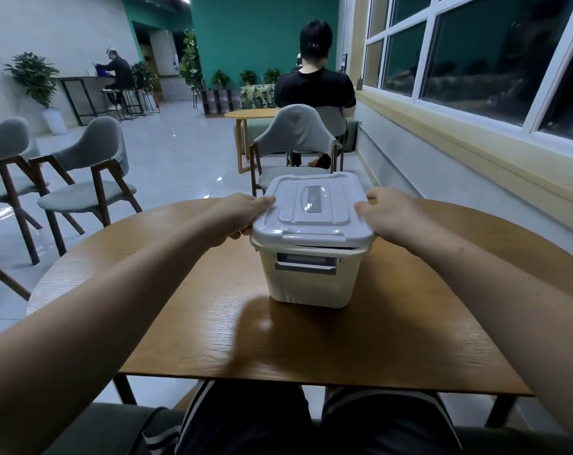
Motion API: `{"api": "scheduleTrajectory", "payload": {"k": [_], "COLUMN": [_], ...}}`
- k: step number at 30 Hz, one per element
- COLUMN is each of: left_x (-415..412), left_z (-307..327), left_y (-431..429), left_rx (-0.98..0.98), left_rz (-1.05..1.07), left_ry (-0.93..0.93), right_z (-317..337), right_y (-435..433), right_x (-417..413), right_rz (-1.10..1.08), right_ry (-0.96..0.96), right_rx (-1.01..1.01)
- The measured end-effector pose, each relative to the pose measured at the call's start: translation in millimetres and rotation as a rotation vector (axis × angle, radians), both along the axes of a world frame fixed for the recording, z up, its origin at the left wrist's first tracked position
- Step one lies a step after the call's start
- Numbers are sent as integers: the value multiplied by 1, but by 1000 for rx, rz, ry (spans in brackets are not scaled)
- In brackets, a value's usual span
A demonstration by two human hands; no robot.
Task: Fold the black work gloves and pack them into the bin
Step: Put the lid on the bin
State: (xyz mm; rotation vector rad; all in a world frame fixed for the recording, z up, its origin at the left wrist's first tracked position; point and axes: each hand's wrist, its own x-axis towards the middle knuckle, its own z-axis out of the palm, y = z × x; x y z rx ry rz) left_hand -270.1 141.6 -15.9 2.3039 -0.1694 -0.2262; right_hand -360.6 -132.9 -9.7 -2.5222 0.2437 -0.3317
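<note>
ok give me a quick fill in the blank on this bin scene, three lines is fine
1. The cream storage bin stands on a round ____ table.
2. The left hand and the right hand grip opposite edges of the bin's grey ____.
3. No black work ____ are in view.

Missing words: wooden; lid; gloves

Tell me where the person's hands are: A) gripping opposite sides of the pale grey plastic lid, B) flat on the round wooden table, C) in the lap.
A: the left hand and right hand hold the pale grey plastic lid on the cream plastic bin.
</note>
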Motion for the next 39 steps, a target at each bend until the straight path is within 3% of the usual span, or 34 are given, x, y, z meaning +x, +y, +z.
{"api": "scheduleTrajectory", "payload": {"k": [13,17,22,28,31,39], "left_x": [-18,-14,11,38,40,60], "left_z": [-2,-1,-1,-3,3,10], "left_y": [4,3,3,-8,-20,-52], "left_rx": [13,56,77,156,207,599], "left_rz": [-28,-21,6,55,47,110], "left_ry": [-17,12,70,51,-22,-198], "right_z": [-23,-26,-48,-64,-65,-64], "right_y": [1,5,17,36,45,93], "right_x": [-9,-11,-18,-24,-33,-52], "right_rz": [34,43,-24,-18,40,20], "right_ry": [-19,-40,-75,-26,51,120], "right_rx": [53,197,778,1135,1186,1233]}}
